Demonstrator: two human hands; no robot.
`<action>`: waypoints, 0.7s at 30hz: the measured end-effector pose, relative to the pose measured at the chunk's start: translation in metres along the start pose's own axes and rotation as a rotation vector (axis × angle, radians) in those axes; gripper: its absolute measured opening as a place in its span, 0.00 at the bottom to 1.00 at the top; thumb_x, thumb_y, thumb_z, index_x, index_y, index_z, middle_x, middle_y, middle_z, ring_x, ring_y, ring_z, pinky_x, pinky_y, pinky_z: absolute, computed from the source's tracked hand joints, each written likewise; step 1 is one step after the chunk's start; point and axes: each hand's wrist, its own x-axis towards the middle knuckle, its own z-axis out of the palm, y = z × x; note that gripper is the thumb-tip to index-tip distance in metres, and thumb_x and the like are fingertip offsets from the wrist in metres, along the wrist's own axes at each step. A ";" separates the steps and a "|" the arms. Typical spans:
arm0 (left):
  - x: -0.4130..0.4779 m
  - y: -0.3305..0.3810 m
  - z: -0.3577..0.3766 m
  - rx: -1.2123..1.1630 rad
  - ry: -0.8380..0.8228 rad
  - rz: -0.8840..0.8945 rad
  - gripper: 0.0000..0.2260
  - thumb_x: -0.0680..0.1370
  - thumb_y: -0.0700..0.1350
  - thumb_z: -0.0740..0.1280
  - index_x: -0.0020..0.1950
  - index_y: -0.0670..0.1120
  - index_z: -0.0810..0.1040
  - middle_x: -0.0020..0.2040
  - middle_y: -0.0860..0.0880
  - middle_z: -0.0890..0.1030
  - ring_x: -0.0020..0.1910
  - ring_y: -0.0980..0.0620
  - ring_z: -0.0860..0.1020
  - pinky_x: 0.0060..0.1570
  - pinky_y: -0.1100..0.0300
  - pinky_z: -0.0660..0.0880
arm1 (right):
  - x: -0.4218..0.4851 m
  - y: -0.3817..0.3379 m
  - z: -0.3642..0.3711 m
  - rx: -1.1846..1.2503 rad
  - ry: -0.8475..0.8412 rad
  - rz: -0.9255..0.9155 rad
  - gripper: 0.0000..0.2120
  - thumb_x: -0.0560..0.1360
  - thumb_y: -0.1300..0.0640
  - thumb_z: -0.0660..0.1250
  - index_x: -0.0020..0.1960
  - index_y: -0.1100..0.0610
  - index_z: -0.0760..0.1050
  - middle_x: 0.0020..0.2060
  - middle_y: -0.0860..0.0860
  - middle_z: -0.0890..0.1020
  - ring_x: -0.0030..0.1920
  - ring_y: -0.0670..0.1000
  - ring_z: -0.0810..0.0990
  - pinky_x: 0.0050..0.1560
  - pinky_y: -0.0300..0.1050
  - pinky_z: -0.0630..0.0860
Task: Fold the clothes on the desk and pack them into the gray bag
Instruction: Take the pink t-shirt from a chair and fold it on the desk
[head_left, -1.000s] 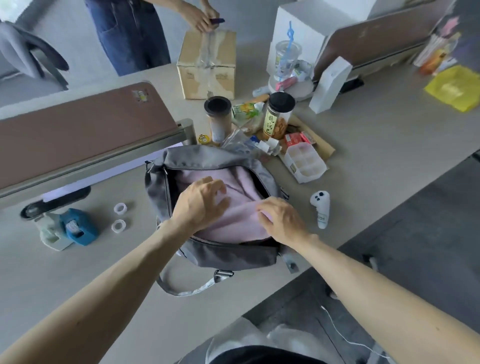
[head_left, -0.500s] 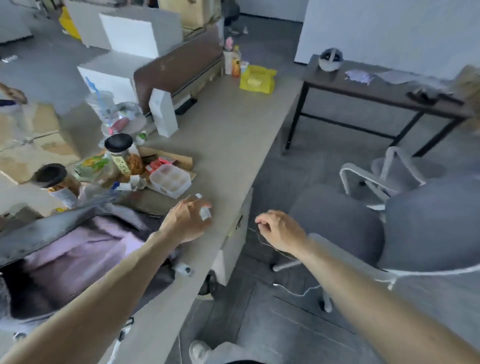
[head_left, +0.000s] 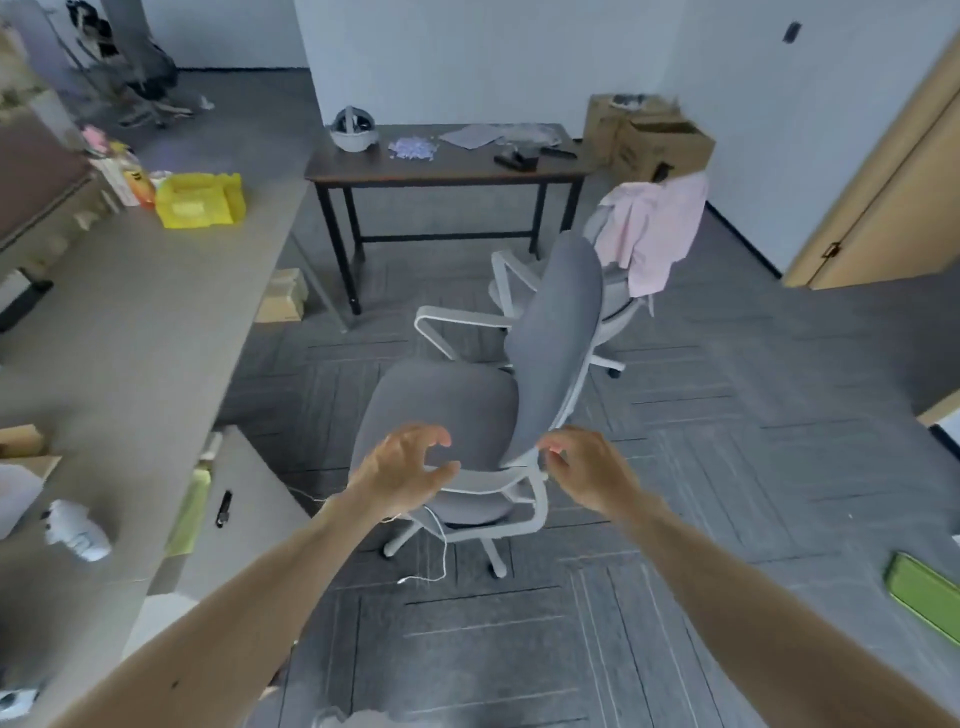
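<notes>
We hold both hands out over the near chair (head_left: 441, 395), left hand (head_left: 405, 462) spread, right hand (head_left: 587, 467) loosely curled, both gripping nothing, while the pink shirt (head_left: 654, 228) hangs on the far chair (head_left: 615, 304) at one o'clock, well apart from them.

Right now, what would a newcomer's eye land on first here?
The left hand and right hand reach, fingers curled, toward a gray padded office chair with a white frame at centre. Behind it, a pale pink shirt hangs on a second chair; a bright yellow plastic bag sits on the desk at left.
</notes>
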 end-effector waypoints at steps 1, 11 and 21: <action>0.011 0.018 0.003 -0.009 0.002 0.013 0.19 0.78 0.59 0.66 0.65 0.54 0.76 0.66 0.55 0.76 0.62 0.53 0.76 0.61 0.52 0.74 | -0.001 0.016 -0.014 0.001 0.014 0.022 0.11 0.78 0.60 0.61 0.53 0.57 0.81 0.48 0.54 0.83 0.49 0.56 0.82 0.50 0.55 0.79; 0.150 0.161 -0.006 -0.025 0.088 0.158 0.15 0.80 0.59 0.63 0.57 0.50 0.78 0.57 0.54 0.79 0.55 0.54 0.78 0.55 0.53 0.75 | 0.053 0.132 -0.124 0.015 0.123 0.138 0.15 0.81 0.57 0.57 0.62 0.55 0.79 0.57 0.53 0.82 0.57 0.55 0.80 0.56 0.51 0.77; 0.385 0.287 0.006 -0.043 0.123 0.261 0.15 0.79 0.61 0.62 0.54 0.51 0.77 0.56 0.52 0.79 0.53 0.52 0.80 0.54 0.48 0.79 | 0.169 0.290 -0.227 -0.043 0.086 0.240 0.12 0.80 0.59 0.58 0.56 0.59 0.79 0.51 0.56 0.83 0.51 0.59 0.82 0.51 0.57 0.79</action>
